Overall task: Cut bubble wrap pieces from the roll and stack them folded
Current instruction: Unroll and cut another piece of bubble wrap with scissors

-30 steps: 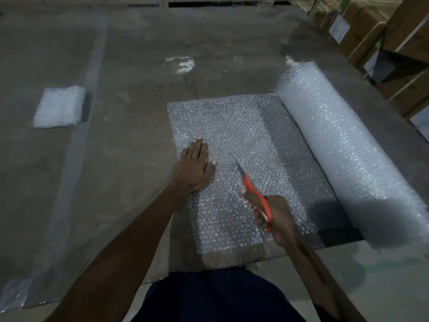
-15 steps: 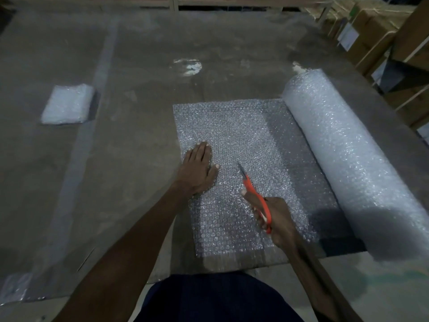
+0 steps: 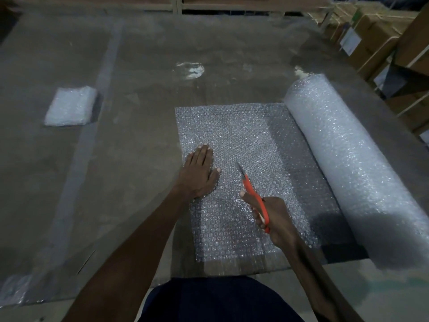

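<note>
A thick bubble wrap roll [image 3: 343, 159] lies on the right of the table, with a flat sheet [image 3: 236, 131] unrolled from it toward the left. My left hand [image 3: 199, 175] presses flat on the sheet's left part, fingers straight. My right hand [image 3: 271, 219] grips orange-handled scissors [image 3: 251, 194], whose blades point away from me over the sheet's middle. A folded stack of bubble wrap [image 3: 70, 106] sits far left on the table.
The table [image 3: 139, 66] is covered with a clear plastic film. Cardboard boxes [image 3: 371, 31] stand on shelves at the back right. The table's near edge runs just in front of my body.
Both hands stay nearly in place on the sheet; the view has shifted slightly, so everything appears a little lower and to the right.
</note>
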The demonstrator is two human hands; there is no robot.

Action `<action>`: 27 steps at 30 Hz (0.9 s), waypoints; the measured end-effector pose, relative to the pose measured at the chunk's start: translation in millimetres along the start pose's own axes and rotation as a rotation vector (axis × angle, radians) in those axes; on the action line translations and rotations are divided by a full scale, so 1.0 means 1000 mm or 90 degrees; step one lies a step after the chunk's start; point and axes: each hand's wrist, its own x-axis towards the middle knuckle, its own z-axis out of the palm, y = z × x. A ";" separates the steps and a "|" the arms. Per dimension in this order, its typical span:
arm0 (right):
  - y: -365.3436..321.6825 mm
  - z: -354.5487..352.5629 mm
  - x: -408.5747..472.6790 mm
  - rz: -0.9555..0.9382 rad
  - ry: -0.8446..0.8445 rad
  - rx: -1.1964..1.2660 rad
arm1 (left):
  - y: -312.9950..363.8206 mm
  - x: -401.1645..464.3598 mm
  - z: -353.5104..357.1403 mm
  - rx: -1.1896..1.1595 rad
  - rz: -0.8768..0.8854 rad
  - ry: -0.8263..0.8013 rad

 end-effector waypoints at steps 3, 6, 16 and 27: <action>-0.003 0.002 0.001 0.010 0.000 0.012 | 0.001 0.000 0.000 0.000 -0.001 0.001; -0.006 0.004 0.006 0.008 -0.005 0.008 | 0.000 0.000 0.000 0.004 -0.003 -0.002; -0.005 0.002 0.013 -0.004 -0.022 -0.003 | 0.000 0.001 0.000 0.003 -0.008 -0.011; -0.015 0.010 0.023 0.008 -0.011 -0.009 | 0.000 0.001 0.000 0.008 -0.006 -0.005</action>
